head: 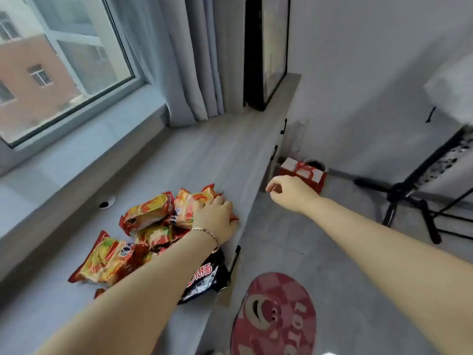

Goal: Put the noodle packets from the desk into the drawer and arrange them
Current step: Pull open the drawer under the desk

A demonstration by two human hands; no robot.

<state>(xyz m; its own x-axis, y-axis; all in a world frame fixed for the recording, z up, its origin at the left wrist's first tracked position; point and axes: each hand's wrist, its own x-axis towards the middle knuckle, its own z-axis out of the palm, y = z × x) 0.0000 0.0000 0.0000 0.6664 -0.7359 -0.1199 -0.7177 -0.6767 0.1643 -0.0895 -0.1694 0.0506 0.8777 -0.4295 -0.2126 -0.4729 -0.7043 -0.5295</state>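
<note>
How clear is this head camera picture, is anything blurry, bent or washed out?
Head view: wide-angle distortion bows the window frame and desk edge; daylight from the window is soft, with no hard shadows; the noodle packets look smeared, their print barely legible; the left hand and right hand are slightly soft; the white object at upper right is washed out.

A room in a home, most likely a bedroom. Long grey desk (204, 155) under a big window (58, 67), soft grey curtain (189, 60) hanging beside it, round red cartoon rug (276, 316) on the floor, red gift bag (304, 175) in the corner.
</note>
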